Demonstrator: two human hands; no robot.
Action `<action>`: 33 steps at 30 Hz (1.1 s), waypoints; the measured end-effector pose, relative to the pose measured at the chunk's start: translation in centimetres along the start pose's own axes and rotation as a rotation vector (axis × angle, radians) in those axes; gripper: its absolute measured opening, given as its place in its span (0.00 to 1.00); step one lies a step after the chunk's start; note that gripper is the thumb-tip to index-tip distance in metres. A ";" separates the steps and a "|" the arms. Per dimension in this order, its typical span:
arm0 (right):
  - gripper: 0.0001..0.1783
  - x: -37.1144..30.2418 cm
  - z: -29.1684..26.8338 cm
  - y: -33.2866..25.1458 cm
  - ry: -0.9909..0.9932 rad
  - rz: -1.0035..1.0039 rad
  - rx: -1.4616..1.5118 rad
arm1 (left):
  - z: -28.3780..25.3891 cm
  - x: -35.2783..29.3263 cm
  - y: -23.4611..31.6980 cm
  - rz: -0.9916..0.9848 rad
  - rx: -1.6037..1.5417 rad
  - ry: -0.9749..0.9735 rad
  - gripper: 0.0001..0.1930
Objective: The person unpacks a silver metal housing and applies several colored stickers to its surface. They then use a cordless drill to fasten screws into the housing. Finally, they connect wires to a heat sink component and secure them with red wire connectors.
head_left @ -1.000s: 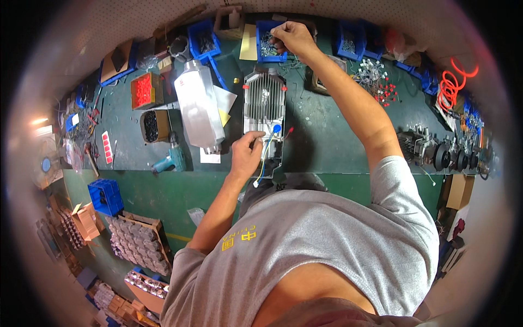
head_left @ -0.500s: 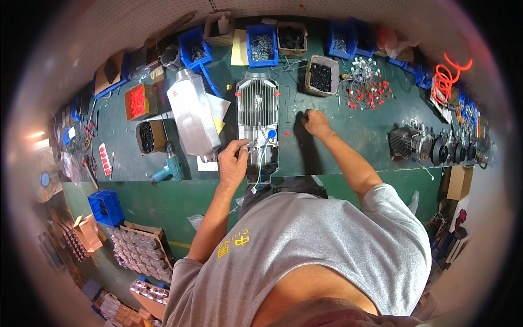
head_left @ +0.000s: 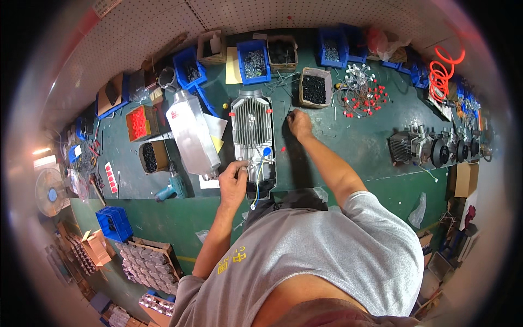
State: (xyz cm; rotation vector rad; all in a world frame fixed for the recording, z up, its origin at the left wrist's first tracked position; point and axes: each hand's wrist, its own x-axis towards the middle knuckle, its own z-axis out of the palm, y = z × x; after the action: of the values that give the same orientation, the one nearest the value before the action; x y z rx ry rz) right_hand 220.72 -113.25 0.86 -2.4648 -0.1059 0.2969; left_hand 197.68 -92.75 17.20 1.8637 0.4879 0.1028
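— So, which step is in hand now?

— It looks like assembly on the finned grey housing (head_left: pixel 252 126), which lies in the middle of the green table (head_left: pixel 359 147). The left hand (head_left: pixel 233 182) presses on its near end, at 6 o'clock, beside the blue cap (head_left: pixel 267 152) and the loose wires (head_left: pixel 257 180); its grip is narrow, pinching there, but on what I cannot tell.

— And the right hand (head_left: pixel 299 122)?

— It rests on the table at 3 o'clock of the housing, fingers curled; whether it holds a small part is hidden.

— What does the next move ask?

— I judge a steady housing and a careful fit of the part at the wire end.
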 end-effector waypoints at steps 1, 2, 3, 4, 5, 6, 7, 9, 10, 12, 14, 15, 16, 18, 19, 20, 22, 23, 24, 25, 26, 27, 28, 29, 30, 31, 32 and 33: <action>0.09 -0.2 -0.2 -0.2 -0.021 -0.014 0.003 | -0.1 -0.1 -0.3 -0.010 -0.002 0.006 0.09; 0.09 -0.2 -0.5 -0.3 -0.039 -0.025 0.004 | 0.0 -0.2 -0.3 -0.019 -0.007 0.008 0.09; 0.10 0.0 -0.7 -0.6 0.014 -0.083 0.023 | 0.1 -0.3 -0.3 -0.019 -0.021 0.012 0.09; 0.11 0.3 -0.7 -1.0 0.065 -0.140 0.041 | 0.1 -0.3 -0.3 -0.020 -0.035 0.016 0.09; 0.12 0.8 -0.7 -1.3 0.118 -0.199 0.060 | 0.2 -0.3 -0.3 -0.019 -0.049 0.020 0.09; 0.15 1.6 -0.4 -1.6 0.159 -0.235 0.116 | 0.2 -0.3 -0.2 -0.025 -0.038 0.020 0.09; 0.18 2.8 -0.2 -2.1 0.200 -0.272 0.173 | 0.2 -0.3 -0.1 -0.031 -0.027 0.021 0.09; 0.23 5.4 0.9 -3.0 0.266 -0.223 0.240 | 0.2 -0.1 0.0 -0.038 -0.012 0.016 0.08; 0.24 6.7 1.4 -3.5 0.290 -0.137 0.249 | 0.3 0.0 -0.1 -0.039 -0.011 0.010 0.08; 0.28 8.7 2.3 -3.7 0.276 -0.057 0.342 | 0.3 -0.1 0.0 -0.040 -0.010 0.003 0.08; 0.32 10.1 2.3 -3.4 0.213 -0.067 0.501 | 0.4 -0.1 0.2 -0.030 -0.017 -0.008 0.09; 0.32 10.4 2.4 -3.4 0.155 0.020 0.732 | 0.4 -0.1 0.2 -0.024 -0.020 -0.009 0.09; 0.31 10.4 2.4 -3.2 0.171 -0.005 0.775 | 0.3 0.0 0.2 -0.018 -0.022 -0.011 0.09; 0.30 9.3 1.4 -4.7 0.174 -0.066 0.855 | 0.2 -0.3 0.0 -0.027 -0.019 0.006 0.09; 0.28 8.7 0.8 -5.4 0.192 -0.110 0.852 | 0.1 -0.3 0.0 -0.031 -0.011 0.006 0.09; 0.28 8.3 -0.1 -5.6 0.210 -0.172 0.781 | 0.1 -0.3 0.1 -0.033 -0.005 0.002 0.09; 0.28 7.7 -1.6 -5.7 0.241 -0.294 0.641 | 0.2 -0.2 0.2 -0.035 -0.010 0.001 0.09; 0.27 7.4 -2.4 -5.8 0.307 -0.349 0.560 | 0.2 -0.2 0.2 -0.036 -0.011 0.001 0.09; 0.27 7.3 -3.0 -6.0 0.345 -0.416 0.494 | 0.2 -0.2 -0.1 -0.027 -0.010 0.008 0.10; 0.27 7.2 -3.6 -6.3 0.382 -0.484 0.427 | 0.3 -0.1 -0.7 -0.017 -0.008 0.015 0.10; 0.27 7.2 -4.0 -6.3 0.421 -0.549 0.358 | 0.4 0.0 -0.7 -0.007 -0.006 0.019 0.10; 0.24 6.8 -4.7 -7.0 0.441 -0.568 0.313 | 0.3 0.1 -0.6 -0.014 0.007 0.010 0.10; 0.25 7.1 -4.4 -6.6 0.413 -0.496 0.382 | 0.2 0.0 -0.6 -0.022 0.020 0.002 0.10; 0.26 8.0 -4.1 -5.4 0.395 -0.421 0.448 | 0.3 0.2 -0.3 -0.022 0.033 -0.014 0.10; 0.27 8.6 -3.7 -4.9 0.370 -0.348 0.515 | 0.4 0.2 -0.4 -0.022 0.018 -0.013 0.11; 0.28 9.1 -3.2 -4.6 0.233 -0.146 0.796 | 0.5 0.3 -0.6 -0.021 0.002 -0.012 0.11; 0.29 8.9 -3.3 -5.1 0.217 -0.105 0.869 | 0.5 0.2 -1.0 -0.025 -0.012 0.000 0.11; 0.29 8.5 -3.9 -5.6 0.204 -0.065 0.941 | 0.5 0.3 -0.8 -0.026 -0.012 0.004 0.11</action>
State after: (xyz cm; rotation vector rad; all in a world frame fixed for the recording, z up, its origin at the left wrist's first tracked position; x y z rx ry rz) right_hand 229.93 -109.91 5.66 -1.5385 0.0399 0.0357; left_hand 197.84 -92.86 16.30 1.8456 0.5136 0.0921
